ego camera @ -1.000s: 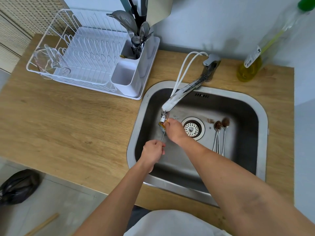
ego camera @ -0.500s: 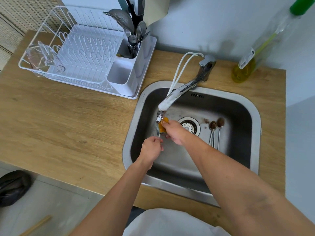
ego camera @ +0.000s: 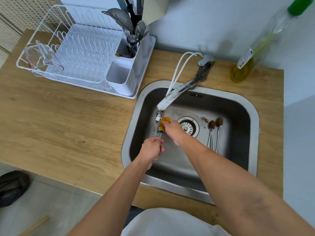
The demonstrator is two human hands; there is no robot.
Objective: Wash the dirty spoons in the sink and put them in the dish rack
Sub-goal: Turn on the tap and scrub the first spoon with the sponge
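- The left hand [ego camera: 152, 149] is gripping a spoon [ego camera: 157, 132] by its handle under the tap [ego camera: 172, 97].
- The right hand [ego camera: 173, 129] is pinching a sponge [ego camera: 163, 124] against it.
- 3 dirty spoons [ego camera: 214, 133] are lying in the sink [ego camera: 252, 116].
- Wet steel is likely slippery, stiff and light; the handle looks safest.

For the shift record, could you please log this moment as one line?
left hand: holds spoon | right hand: scrubs with sponge under tap | dirty spoons: in sink
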